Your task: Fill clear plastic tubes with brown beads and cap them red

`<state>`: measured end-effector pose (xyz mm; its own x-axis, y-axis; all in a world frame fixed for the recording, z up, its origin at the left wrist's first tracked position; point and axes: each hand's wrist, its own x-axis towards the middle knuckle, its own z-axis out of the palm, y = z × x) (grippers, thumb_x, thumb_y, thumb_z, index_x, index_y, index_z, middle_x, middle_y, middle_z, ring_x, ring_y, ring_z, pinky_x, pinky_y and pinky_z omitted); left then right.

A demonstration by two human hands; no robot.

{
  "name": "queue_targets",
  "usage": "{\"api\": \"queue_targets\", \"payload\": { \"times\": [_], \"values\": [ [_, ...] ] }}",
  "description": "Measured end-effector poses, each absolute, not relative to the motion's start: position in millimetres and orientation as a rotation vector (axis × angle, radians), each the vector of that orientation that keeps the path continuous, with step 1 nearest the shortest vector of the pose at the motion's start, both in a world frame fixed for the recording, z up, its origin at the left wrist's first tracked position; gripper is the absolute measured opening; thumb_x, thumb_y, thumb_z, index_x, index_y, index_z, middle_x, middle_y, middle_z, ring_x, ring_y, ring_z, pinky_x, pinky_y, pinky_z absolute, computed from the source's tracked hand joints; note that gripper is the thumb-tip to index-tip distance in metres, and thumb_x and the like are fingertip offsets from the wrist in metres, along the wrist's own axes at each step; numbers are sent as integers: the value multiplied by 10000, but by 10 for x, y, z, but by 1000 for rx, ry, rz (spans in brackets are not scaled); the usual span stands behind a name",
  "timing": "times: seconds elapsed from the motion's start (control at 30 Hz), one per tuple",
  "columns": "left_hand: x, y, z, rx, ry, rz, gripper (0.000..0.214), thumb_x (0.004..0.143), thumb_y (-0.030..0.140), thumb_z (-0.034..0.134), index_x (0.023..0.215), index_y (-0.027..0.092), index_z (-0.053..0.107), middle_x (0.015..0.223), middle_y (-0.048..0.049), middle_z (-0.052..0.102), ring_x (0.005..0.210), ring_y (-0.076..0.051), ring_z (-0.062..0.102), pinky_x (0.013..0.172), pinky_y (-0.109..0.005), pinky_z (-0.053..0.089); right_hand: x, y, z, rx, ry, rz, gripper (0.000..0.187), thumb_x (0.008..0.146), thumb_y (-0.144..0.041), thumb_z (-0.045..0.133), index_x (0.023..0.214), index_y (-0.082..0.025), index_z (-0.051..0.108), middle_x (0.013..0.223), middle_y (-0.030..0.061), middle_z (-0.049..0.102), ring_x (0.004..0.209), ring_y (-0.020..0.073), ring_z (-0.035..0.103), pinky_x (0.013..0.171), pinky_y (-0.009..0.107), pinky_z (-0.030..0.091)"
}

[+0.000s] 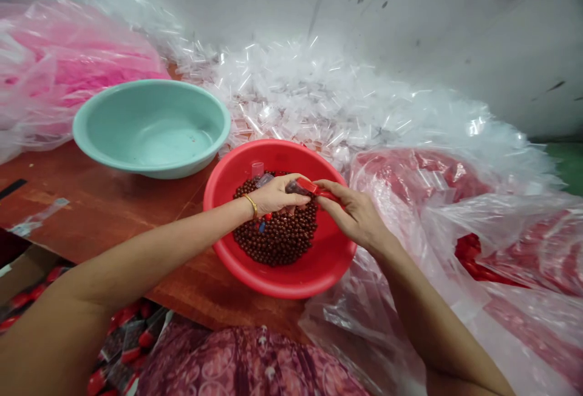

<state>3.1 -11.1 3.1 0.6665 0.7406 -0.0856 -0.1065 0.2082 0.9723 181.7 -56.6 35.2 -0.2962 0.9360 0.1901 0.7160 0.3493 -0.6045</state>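
Observation:
Over the red basin (285, 290), my left hand (272, 194) is closed around a small clear plastic container (293, 187) with dark contents. A red cap (308, 186) sits at the container's right end. My right hand (357, 211) pinches a red plastic piece (324, 194) against that end; whether it is part of the cap, I cannot tell. Below both hands, a heap of shiny brown beads (282, 241) lies in the basin. Among the beads are a clear tube (257, 169) and a small blue piece (262, 226).
A mint-green basin (155, 168) stands on the brown table (182, 217) at left. Clear plastic pieces (291, 89) pile along the wall. Bags of pink pieces (91, 74) and red pieces (483, 262) lie either side. Filled red-capped containers (132, 335) sit in a box, lower left.

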Motion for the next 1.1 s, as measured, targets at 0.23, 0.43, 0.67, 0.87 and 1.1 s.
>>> {"api": "queue_targets", "payload": {
  "times": [0.23,0.43,0.67,0.87,1.1],
  "values": [
    [60,-138,98,1286,722,554,256,591,106,588,820,141,479,537,77,532,408,-45,455,414,-165,357,1792,-574,423,-1514,-2096,771,238,830,-329,485,903,-163,640,783,41,677,654,145,612,599,260,476],
    [26,-111,132,1063,564,530,246,544,109,438,785,157,451,593,14,613,415,-77,506,398,-179,341,1789,-474,293,-1368,-1919,683,288,845,-292,464,1059,-150,593,980,81,668,768,155,627,653,291,513],
    [25,-89,135,1040,555,526,181,506,117,440,683,141,470,555,24,550,406,-72,494,394,-180,341,1626,-521,163,-1250,-2125,-261,295,830,-101,445,1092,-141,574,978,90,686,857,167,658,750,274,534],
    [45,-153,131,1195,691,616,153,524,89,458,656,162,432,453,62,482,369,-57,423,366,-160,305,1641,-584,126,-1095,-2232,-469,363,855,-100,475,1214,-147,500,1022,86,696,827,146,680,745,230,551],
    [83,-197,192,1341,824,618,168,545,59,435,657,184,417,346,100,399,332,-65,378,344,-158,274,1658,-648,111,-1058,-2216,-466,468,830,-59,512,1285,-157,461,1013,102,695,791,148,679,718,229,560]
  ]
}}
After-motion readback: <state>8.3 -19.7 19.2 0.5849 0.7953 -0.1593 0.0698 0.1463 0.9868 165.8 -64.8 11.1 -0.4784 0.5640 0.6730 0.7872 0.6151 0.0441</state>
